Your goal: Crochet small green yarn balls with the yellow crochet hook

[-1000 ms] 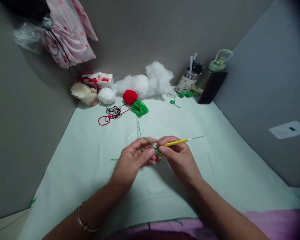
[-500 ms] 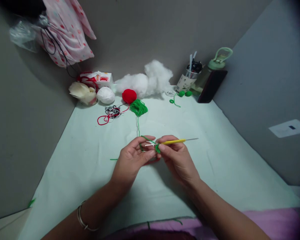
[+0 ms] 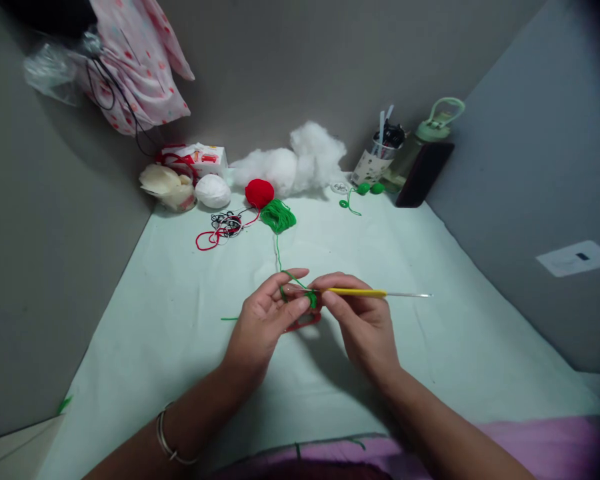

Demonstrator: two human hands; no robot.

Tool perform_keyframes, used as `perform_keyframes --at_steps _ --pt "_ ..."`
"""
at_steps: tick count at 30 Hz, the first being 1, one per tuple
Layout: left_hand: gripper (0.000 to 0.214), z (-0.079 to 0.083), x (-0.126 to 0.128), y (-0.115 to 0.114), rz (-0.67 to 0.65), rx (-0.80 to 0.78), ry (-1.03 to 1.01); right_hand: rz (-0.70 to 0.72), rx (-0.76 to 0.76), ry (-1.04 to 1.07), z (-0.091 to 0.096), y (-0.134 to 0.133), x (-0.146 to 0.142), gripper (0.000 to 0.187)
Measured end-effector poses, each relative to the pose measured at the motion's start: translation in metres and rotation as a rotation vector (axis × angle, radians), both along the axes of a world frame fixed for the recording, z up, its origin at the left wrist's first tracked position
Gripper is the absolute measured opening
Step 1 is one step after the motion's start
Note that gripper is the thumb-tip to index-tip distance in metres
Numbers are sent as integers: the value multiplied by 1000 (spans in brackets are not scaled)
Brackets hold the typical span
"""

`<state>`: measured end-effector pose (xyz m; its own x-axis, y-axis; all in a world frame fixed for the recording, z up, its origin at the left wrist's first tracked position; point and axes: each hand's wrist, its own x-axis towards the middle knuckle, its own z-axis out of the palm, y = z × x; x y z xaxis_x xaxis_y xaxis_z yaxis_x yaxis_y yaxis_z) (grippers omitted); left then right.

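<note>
My left hand (image 3: 267,310) pinches a small green crochet piece (image 3: 312,299) between thumb and fingers, with green yarn (image 3: 279,253) looped over its raised index finger. That strand runs back to a green yarn skein (image 3: 279,215). In my right hand (image 3: 363,320) is a crochet hook (image 3: 357,293) with a yellow handle, gripped between thumb and fingers. One metal end points left at the green piece; the other sticks out to the right. Below the fingers a reddish object (image 3: 303,323) shows in part, mostly hidden by my hands.
Along the back stand a red yarn ball (image 3: 259,193), a white yarn ball (image 3: 213,191), white stuffing (image 3: 300,163), a pen cup (image 3: 373,165), a green bottle (image 3: 420,150) and a leaning dark phone (image 3: 425,177). Tangled yarn (image 3: 225,225) lies left of the skein. Grey walls enclose the table (image 3: 170,347).
The crochet hook has shifted right and levelled out in my right hand, its left tip drawn back to the green piece. My left hand has barely moved.
</note>
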<state>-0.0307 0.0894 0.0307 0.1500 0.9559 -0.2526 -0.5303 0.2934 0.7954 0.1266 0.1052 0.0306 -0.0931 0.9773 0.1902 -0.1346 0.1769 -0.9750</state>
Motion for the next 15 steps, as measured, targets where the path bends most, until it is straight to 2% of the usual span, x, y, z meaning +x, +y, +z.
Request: perform_keyframes --at_steps 4,10,12,15 --pt "38 4 -1 0 8 5 17 44 -2 20 -5 3 6 10" --pt "33 9 -1 -1 -15 3 14 150 -132 186 2 7 8 15" --pt "28 9 -3 -1 0 17 42 165 -118 199 5 7 8 15" --pt "28 7 -5 -1 9 25 84 136 -12 112 6 4 10 16"
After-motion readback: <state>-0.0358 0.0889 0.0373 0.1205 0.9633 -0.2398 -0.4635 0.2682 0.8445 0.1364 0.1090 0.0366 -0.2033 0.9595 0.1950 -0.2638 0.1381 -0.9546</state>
